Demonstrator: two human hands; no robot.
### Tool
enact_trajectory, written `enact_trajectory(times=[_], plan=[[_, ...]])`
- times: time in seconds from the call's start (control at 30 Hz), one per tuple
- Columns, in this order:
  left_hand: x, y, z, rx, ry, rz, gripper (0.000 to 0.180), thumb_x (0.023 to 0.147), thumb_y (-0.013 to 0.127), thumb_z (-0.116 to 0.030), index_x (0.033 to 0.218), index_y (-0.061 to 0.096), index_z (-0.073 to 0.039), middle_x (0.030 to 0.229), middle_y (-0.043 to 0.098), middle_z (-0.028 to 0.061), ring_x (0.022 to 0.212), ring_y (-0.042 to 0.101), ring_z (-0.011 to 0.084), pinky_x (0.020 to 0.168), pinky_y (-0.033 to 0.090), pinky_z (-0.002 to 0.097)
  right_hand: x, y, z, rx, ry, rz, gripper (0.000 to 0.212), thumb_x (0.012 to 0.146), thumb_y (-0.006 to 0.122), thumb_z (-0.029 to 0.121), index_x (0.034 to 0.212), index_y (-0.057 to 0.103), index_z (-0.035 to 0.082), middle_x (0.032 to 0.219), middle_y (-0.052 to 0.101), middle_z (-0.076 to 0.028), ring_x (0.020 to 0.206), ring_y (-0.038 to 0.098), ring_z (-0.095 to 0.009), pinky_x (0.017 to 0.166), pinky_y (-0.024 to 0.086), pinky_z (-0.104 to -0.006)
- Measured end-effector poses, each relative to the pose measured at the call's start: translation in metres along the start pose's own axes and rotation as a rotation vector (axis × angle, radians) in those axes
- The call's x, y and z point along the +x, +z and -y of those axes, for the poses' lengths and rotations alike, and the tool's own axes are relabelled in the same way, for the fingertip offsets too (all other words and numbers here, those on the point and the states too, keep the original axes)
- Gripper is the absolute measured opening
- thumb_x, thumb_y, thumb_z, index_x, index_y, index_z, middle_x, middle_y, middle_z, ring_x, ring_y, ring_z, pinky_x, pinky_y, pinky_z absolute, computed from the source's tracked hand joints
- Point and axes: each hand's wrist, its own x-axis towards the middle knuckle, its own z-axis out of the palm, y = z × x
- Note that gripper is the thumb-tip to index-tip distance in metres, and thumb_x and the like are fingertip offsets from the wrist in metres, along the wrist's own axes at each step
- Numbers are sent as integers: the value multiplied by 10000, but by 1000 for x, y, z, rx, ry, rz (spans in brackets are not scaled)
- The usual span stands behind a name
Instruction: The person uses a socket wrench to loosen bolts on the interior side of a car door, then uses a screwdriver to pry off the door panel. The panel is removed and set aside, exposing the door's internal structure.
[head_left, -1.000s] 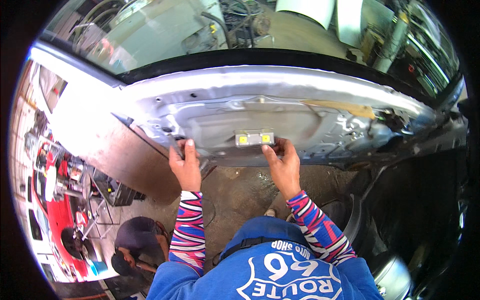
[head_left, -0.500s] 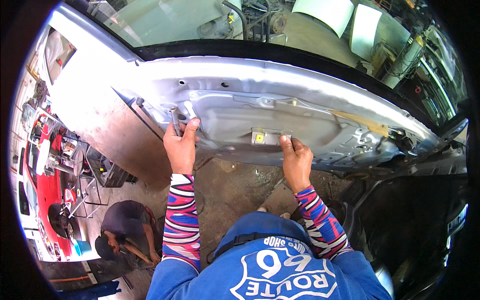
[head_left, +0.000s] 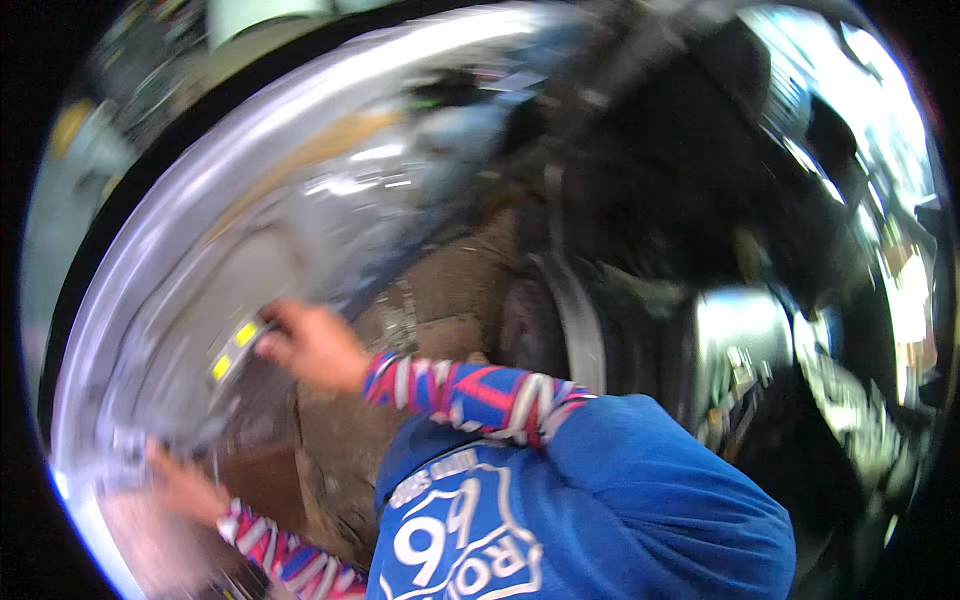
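The silver inner panel of a car door (head_left: 165,310) curves across the left of the view. A small metal plate (head_left: 232,352) with two yellow squares lies along the panel's inner face. The fingers and thumb of my right hand (head_left: 318,348) are closed on the plate's upper right end. My left hand (head_left: 188,487) is at the lower left, close to the panel's lower corner. Motion smears its fingers, and a pale shape by the fingertips is too blurred to name.
A dark door opening of the car (head_left: 640,170) fills the upper right. Its curved sill (head_left: 575,315) runs down near the middle, right of the brown floor (head_left: 440,295). A light yellowish strip (head_left: 300,160) runs along the door panel.
The view has swung right, so the door now stands at the left and the car's dark interior shows. My right hand shifted along the plate, uncovering a second yellow square.
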Motion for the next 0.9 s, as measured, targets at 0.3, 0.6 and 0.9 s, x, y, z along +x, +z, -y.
enact_trajectory(times=[0.3, 0.6, 0.9], plan=[[-93, 67, -18, -53, 680, 670, 402, 1049, 528, -331, 1048, 638, 56, 811, 640, 109, 645, 590, 193, 567, 491, 332, -121, -142, -92, -134, 316, -119, 373, 918, 668, 342, 1118, 659, 27, 993, 697, -227, 937, 686, -389, 792, 532, -472], [-208, 135, -110, 154, 668, 1919, 136, 1030, 534, -120, 957, 578, -14, 834, 544, 10, 698, 514, 98, 625, 454, 260, -138, -130, 18, 712, 18, -276, 458, 1070, 522, 346, 1345, 524, -19, 1163, 643, -120, 1065, 612, -222, 969, 488, -342], [-177, 129, -192, -542, 1784, 343, 338, 1068, 498, -282, 1117, 660, 10, 1182, 657, 248, 1072, 640, 363, 928, 540, 487, -248, -310, 47, -182, 84, -1374, 359, 1061, 535, 370, 965, 641, 40, 653, 525, 34, 526, 436, -57, 461, 335, -241]])
